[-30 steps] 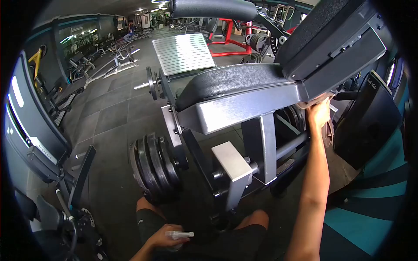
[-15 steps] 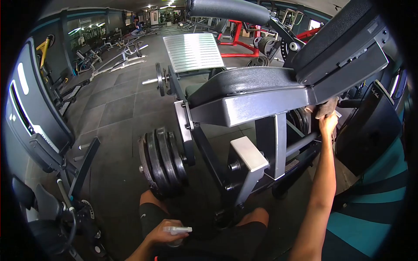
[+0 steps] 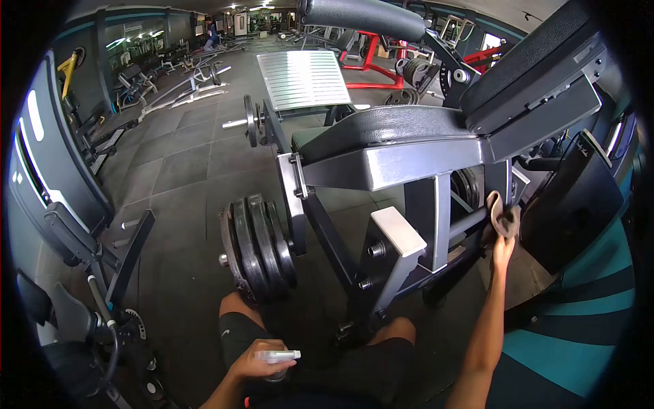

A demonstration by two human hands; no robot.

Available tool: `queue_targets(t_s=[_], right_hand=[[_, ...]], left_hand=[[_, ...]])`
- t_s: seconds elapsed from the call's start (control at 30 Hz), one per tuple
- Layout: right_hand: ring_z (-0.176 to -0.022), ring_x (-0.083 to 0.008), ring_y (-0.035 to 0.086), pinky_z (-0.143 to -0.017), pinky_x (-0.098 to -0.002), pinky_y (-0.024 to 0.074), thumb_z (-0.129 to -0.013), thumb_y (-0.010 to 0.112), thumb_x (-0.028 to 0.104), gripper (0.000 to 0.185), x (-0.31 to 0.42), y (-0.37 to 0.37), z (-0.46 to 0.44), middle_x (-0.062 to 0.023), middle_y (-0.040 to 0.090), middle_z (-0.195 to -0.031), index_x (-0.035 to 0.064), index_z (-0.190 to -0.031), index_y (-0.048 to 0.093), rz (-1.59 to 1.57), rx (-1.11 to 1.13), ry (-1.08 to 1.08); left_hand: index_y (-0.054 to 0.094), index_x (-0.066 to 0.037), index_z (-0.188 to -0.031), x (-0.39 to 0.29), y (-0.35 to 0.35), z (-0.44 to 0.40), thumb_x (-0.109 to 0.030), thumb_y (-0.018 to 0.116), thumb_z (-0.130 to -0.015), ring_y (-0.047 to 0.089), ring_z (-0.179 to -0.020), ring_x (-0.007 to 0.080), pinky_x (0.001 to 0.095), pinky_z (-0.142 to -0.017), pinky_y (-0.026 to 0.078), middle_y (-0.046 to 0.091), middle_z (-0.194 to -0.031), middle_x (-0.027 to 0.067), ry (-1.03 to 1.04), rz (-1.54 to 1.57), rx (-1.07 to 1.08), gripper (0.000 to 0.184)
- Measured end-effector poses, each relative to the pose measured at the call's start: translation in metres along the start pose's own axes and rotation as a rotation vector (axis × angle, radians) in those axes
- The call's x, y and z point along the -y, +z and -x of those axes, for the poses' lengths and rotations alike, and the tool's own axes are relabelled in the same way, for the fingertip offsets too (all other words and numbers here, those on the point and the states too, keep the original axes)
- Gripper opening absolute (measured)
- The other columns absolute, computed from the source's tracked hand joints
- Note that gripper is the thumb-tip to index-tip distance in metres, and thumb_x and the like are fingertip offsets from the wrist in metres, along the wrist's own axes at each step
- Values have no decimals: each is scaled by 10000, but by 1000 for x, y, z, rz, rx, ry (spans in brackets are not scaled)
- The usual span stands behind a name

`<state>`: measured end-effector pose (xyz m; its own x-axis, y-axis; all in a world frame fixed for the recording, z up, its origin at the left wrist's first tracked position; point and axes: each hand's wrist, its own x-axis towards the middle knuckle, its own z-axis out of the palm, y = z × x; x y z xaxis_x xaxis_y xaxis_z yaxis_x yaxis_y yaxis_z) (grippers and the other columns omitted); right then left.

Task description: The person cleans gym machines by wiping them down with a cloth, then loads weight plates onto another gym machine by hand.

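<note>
While my left hand (image 3: 253, 360) was closed around a white-topped bottle (image 3: 278, 355) low before me, the fingers of my right hand (image 3: 503, 251) grasped a brown cloth (image 3: 507, 223). The cloth was beside the machine's frame (image 3: 441, 221), lower than the padded seat (image 3: 402, 126); whether cloth and frame touched, I could not tell.

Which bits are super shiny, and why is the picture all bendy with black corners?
In the head view, bright glare whitens the slatted metal plate, and the bench frame gleams; also in the head view, black corners and the bowed-looking machine panel suggest a very wide lens.
</note>
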<state>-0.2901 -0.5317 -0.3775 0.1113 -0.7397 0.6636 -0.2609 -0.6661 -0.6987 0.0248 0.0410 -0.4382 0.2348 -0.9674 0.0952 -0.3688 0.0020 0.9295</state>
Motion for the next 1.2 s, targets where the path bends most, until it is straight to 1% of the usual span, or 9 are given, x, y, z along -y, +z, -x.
queue_targets(t_s=[0.07, 0.23, 0.33, 0.43, 0.53, 0.6, 0.87, 1.0, 1.2], right_hand=[[-1201, -246, 507, -1039, -366, 372, -945, 575, 352, 550, 22, -2, 32, -123, 520, -1311, -17, -1338, 465, -176, 34, -112], [-1115, -288, 559, -996, -413, 419, -957, 427, 548, 665, 127, 67, 120, -166, 571, -1227, -48, -1235, 526, -491, 166, 8], [-678, -188, 615, -625, -318, 459, -938, 521, 406, 484, 287, 94, 76, -53, 615, -663, 27, -655, 622, -300, 466, -271], [-827, -154, 632, -715, -286, 513, -757, 785, 225, 387, 271, 109, 54, -78, 663, -911, -10, -1015, 619, -518, 382, -3], [-926, -173, 630, -824, -285, 518, -743, 795, 160, 521, 254, 105, 9, -110, 635, -1039, -27, -1167, 557, -631, 629, 400], [-947, -154, 601, -820, -278, 499, -817, 723, 227, 468, 207, 122, -6, -101, 622, -1057, -31, -1174, 564, -798, 693, 377], [-847, -149, 579, -790, -309, 474, -921, 553, 397, 472, 246, 113, 16, -103, 662, -908, -51, -1047, 636, -65, 596, 226], [-711, -232, 673, -669, -353, 502, -881, 614, 240, 323, 253, 113, 47, -211, 682, -824, -77, -927, 654, -187, 313, -249], [-858, -325, 643, -821, -385, 483, -816, 554, 82, 266, 251, 116, 105, -115, 673, -940, 79, -1041, 695, 237, 7, -493]], left_hand=[[652, 6, -784, -1, 0, -3, -159, 774, -784, 640, -626, 158, 286, -548, 474, 638, -716, 75, 31, -26, 18, 205], [652, 15, -778, 0, 6, -16, -156, 771, -788, 641, -623, 182, 294, -553, 479, 636, -725, 86, 85, -111, 81, 209], [664, 14, -799, 5, 7, -13, -164, 769, -791, 644, -628, 188, 297, -563, 486, 645, -739, 87, 72, -88, 117, 207], [669, 14, -806, 7, 9, -8, -166, 770, -790, 648, -636, 186, 296, -569, 490, 650, -747, 86, 64, -59, 90, 206], [671, 13, -805, 8, 11, -9, -166, 769, -791, 653, -648, 183, 292, -576, 493, 653, -753, 84, 37, -58, 109, 204], [669, 12, -799, 4, 13, -12, -167, 767, -792, 651, -651, 186, 294, -580, 492, 649, -748, 83, -10, -45, 133, 204], [668, 11, -796, -4, 15, -17, -164, 762, -794, 642, -632, 192, 303, -573, 487, 641, -736, 83, 47, -146, 202, 199], [668, 10, -795, 0, 16, -15, -158, 763, -794, 645, -635, 191, 298, -574, 488, 644, -738, 81, 48, -132, 181, 193], [671, 8, -784, 0, 15, -17, -193, 767, -785, 650, -632, 218, 298, -566, 500, 640, -736, 84, 47, -85, 126, 223]])
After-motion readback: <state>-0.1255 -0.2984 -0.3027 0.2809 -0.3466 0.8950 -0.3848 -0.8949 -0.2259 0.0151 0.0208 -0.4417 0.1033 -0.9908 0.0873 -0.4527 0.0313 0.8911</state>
